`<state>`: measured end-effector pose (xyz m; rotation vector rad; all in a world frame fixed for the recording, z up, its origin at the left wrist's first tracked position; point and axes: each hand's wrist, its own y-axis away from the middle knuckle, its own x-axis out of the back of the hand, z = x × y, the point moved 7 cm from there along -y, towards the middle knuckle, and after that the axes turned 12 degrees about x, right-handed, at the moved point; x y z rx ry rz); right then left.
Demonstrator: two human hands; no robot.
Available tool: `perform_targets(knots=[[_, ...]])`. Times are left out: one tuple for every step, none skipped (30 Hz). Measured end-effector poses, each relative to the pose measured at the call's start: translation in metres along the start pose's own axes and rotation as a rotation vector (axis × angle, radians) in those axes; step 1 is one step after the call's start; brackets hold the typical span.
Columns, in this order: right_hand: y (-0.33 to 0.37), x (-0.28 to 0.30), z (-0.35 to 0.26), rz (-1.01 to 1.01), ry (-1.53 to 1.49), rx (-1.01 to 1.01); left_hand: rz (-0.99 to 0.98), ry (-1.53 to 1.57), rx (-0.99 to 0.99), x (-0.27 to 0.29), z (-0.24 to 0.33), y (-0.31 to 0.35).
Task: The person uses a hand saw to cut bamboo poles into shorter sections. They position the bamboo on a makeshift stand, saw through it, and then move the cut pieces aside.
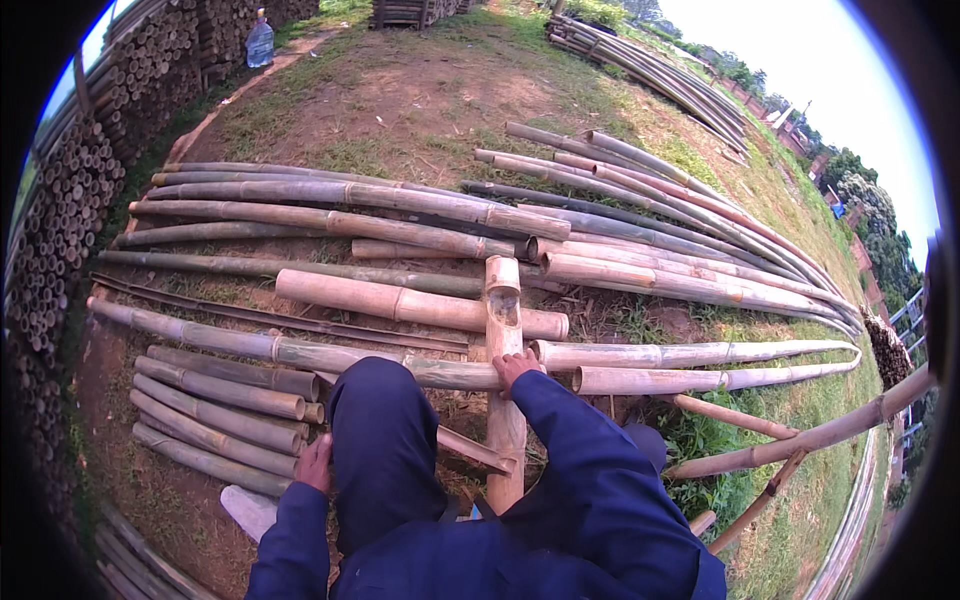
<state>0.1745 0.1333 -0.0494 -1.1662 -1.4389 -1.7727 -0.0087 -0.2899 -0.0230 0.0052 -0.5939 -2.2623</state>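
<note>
A thick bamboo post (507,440) with a notch cut near its top runs out in front of me, between my legs. Across it lies a long greenish-brown bamboo pole (330,355), reaching far to the left. My right hand (518,370) is closed over this pole's right end, where it meets the post; part of the grip is hidden. Beside my left knee, my left hand (314,462) has its fingers stretched out and appears to hold nothing. It is close to the cut ends of several short bamboo pieces (215,412) stacked on the ground.
A thick pale bamboo length (420,305) lies beyond the pole. Many long bamboo poles (660,275) spread ahead and right. A bamboo brace frame (810,440) stands at my right. Bamboo stacks (60,220) line the left, with a large clear bottle (260,42) nearby.
</note>
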Motion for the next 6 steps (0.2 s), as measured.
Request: perform_targets(knots=[[0.001, -0.007, 0.01, 0.039, 0.005, -0.001, -0.014, -0.04, -0.018, -0.003, 0.018, -0.006], [0.003, -0.005, 0.006, 0.015, -0.007, 0.004, 0.036, -0.169, -0.005, 0.003, 0.032, -0.01], [0.002, -0.009, 0.005, 0.097, 0.042, 0.032, 0.076, -0.183, -0.064, 0.01, 0.035, -0.017], [0.004, -0.013, 0.004, 0.114, 0.019, 0.054, 0.078, -0.151, -0.051, 0.011, 0.047, -0.014], [0.008, -0.008, 0.0, 0.074, -0.017, 0.066, 0.085, -0.113, -0.053, 0.017, 0.059, -0.011], [-0.003, -0.005, -0.017, 0.068, -0.006, 0.109, 0.074, -0.06, -0.016, 0.031, 0.046, -0.018]])
